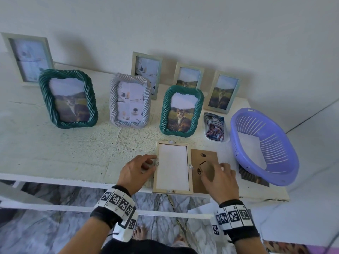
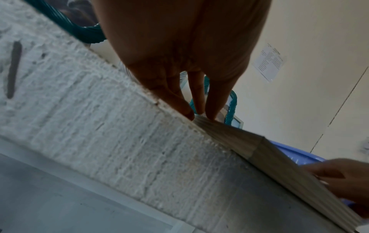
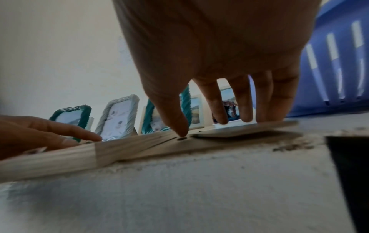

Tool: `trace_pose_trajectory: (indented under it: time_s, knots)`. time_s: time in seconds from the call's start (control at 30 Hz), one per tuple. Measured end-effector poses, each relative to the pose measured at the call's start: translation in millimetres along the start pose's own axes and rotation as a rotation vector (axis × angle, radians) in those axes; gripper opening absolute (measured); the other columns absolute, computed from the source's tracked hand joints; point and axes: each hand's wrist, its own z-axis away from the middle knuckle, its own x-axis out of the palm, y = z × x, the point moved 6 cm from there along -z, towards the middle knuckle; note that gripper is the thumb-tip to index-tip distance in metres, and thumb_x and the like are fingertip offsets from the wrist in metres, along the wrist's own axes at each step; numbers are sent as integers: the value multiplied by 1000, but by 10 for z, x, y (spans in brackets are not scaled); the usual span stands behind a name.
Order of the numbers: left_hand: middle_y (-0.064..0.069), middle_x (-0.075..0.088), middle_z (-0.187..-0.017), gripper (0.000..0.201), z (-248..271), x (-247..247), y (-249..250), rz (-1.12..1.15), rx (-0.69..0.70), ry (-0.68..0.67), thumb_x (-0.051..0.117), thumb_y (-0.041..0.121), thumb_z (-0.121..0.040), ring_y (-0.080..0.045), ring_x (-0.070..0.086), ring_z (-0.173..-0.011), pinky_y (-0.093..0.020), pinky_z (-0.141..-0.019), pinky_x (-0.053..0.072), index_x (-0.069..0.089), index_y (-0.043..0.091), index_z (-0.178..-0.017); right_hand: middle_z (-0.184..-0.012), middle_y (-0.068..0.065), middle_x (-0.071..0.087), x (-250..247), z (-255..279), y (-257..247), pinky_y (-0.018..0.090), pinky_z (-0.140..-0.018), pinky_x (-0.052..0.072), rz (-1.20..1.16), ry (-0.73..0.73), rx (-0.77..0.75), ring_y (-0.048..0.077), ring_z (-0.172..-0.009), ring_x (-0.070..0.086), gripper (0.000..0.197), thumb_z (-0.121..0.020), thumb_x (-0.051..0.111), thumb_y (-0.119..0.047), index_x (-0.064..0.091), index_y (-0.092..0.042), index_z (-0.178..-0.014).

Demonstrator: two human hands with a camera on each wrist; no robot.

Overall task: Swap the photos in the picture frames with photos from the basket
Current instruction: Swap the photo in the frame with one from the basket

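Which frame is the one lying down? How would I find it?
Start at the purple basket on the table's right end. Left of it, past a brown backing board, lies the wooden frame. Unlike the standing frames, it lies flat, back open, showing blank white.

Open frame point(image 1: 172, 166) face down at table point(image 1: 55, 153) front edge, backing board point(image 1: 205, 171) just right, basket point(image 1: 264, 145) farther right, standing frames point(image 1: 130, 101) behind.
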Motion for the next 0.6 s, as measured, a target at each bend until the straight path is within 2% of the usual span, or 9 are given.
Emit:
trace_pose_trajectory:
  time_s: [0.1, 0.2, 0.33, 0.43, 0.5, 0.6]
  knots:
    - [12, 66, -95, 29, -7, -4, -11, 13, -8, -2, 70, 26, -87, -4, 62, -83, -32, -76, 56, 67, 33, -115, -131, 11, 44, 50, 9, 92, 38, -92, 43, -45, -34, 10, 29, -116, 41, 50, -90, 57, -45, 50, -18, -132]
    - [12, 66, -95, 28, -13, 3, -28, 20, -16, -10, 71, 27, -87, -4, 62, -83, -33, -77, 55, 67, 34, -114, -124, 12, 47, 30, -44, 170, 36, -93, 39, -148, -31, 55, 30, -112, 44, 42, -86, 65, -38, 58, -11, -118]
    - [12, 66, -95, 29, -19, -1, -37, 34, -18, -13, 71, 28, -87, -5, 62, -84, -33, -78, 55, 67, 34, -114, -116, 10, 48, -53, -103, 246, 39, -94, 40, -300, -14, 117, 32, -110, 46, 38, -77, 72, -35, 59, -13, -105]
    - [13, 66, -95, 28, -14, 1, -40, 44, -15, -15, 71, 29, -87, -4, 62, -83, -32, -77, 55, 67, 35, -114, -111, 7, 47, -196, -81, 104, 40, -96, 39, -355, 94, 71, 32, -112, 44, 36, -76, 75, -34, 58, -15, -102]
    - [13, 66, -95, 28, -13, -2, -36, 42, -16, -13, 71, 28, -87, -4, 62, -82, -32, -77, 55, 67, 35, -113, -109, 5, 44, -286, -41, -92, 34, -88, 37, -375, 149, -1, 28, -107, 42, 35, -76, 75, -33, 57, -15, -100]
    - [13, 65, -94, 28, -13, -3, -23, 44, -12, -15, 71, 27, -87, -3, 62, -82, -29, -76, 55, 67, 36, -113, -110, 2, 38, -285, 31, -465, 27, -81, 33, -320, 148, -120, 19, -99, 33, 32, -78, 73, -34, 57, -14, -97]
